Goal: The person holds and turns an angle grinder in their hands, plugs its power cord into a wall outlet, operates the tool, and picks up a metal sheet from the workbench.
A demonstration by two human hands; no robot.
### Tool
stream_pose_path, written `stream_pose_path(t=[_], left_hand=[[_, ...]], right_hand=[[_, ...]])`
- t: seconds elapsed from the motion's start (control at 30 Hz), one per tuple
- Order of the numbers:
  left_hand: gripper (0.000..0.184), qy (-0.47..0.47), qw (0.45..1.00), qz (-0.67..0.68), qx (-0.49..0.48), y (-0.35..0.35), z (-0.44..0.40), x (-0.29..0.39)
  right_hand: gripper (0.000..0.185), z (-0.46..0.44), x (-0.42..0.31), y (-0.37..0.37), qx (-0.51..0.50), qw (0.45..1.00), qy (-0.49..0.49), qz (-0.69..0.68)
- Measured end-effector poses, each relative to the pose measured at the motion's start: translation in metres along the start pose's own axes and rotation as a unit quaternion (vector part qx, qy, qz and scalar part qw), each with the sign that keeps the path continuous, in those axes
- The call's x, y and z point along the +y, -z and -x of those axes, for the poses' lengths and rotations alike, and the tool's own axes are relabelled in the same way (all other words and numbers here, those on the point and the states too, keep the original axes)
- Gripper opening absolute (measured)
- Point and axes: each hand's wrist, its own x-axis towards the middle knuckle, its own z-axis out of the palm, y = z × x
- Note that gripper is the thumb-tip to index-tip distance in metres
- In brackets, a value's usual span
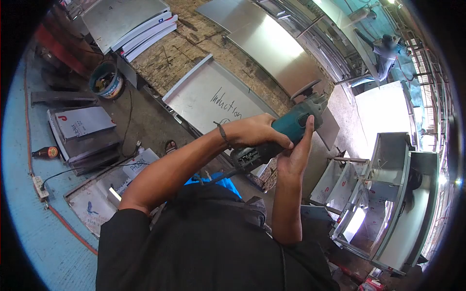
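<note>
A green and black angle grinder (292, 120) is held between both hands over the workbench. My left hand (255, 130), with a dark band on its wrist, is closed around the body from the left. From below, my right hand (297, 159) grips the tool with a finger stretched along its side. The grinder's disc (305, 90) faces the far side, and its cord runs back toward my body. Beneath and beyond my left hand lies a raised-edge metal panel (199, 92) marked "Induction". Whether the disc is spinning cannot be made out.
The worn wooden bench (194, 36) holds flat metal sheets (267, 43) and stacked panels (150, 34). A bucket (108, 82) stands at left, near a brown bottle (46, 153) and a power strip (40, 186). Metal frames (407, 194) stand right. Another person (386, 60) is at upper right.
</note>
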Motion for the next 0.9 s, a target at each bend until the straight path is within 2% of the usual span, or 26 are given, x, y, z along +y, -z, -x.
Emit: stream_pose_path(t=[0.27, 0.9], left_hand=[[0.052, 0.014, 1.0, -0.023, 0.008, 0.0, -0.001, -0.003], [0.055, 0.003, 1.0, 0.023, -0.006, 0.001, 0.012, 0.0]], right_hand=[[0.055, 0.004, -0.001, -0.001, 0.015, 1.0, 0.0, -0.002], [0.049, 0.008, 0.004, -0.004, 0.002, 1.0, 0.022, 0.006]])
